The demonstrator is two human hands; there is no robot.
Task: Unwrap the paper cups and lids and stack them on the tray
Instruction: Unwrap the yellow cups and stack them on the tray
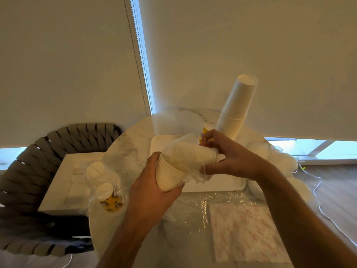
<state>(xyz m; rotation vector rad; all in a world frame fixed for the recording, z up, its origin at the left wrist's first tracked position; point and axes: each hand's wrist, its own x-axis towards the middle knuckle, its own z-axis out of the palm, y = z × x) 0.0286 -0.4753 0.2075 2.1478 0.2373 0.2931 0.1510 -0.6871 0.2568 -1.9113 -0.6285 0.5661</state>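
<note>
Sideways, cup stack (173, 167) spanning both grips

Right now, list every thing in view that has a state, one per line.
Left hand: grips the held cup stack.
Right hand: pinches the plastic wrap.
Held cup stack: on its side, above the tray.
Plastic wrap: partly pulled off.
Tall cup stack: unwrapped, upside down, leaning.
Tray: flat on the table.

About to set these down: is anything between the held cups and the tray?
Only their own plastic wrap, still round the cup stack in both hands. The tray lies right below, with a tall stack at its far right.
</note>
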